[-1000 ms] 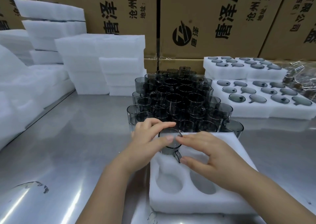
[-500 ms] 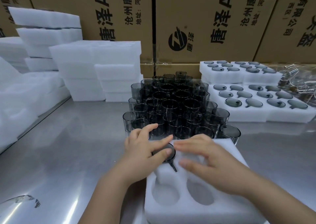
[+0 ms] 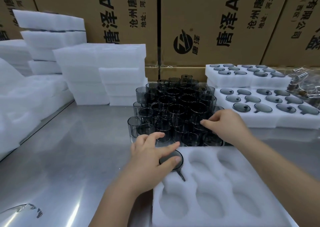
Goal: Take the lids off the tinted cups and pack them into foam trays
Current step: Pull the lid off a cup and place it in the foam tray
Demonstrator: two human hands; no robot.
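left hand (image 3: 152, 159) rests released, thumb and forefinger extended on a tinted cup (image 3: 173, 155) seated in the far-left pocket of the foam tray (image 3: 216, 214). right hand (image 3: 225, 124) curled over massed cups (image 3: 181, 109) on the desk (image 3: 69, 157); grasp cannot be told.

Tall cardboard boxes (image 3: 199, 19) stand in a row along the back edge of a shiny steel worktop (image 3: 78, 157). They are printed with large black characters and a round logo (image 3: 183, 42). A heap of crumpled clear plastic (image 3: 304, 83) lies at the far right edge.
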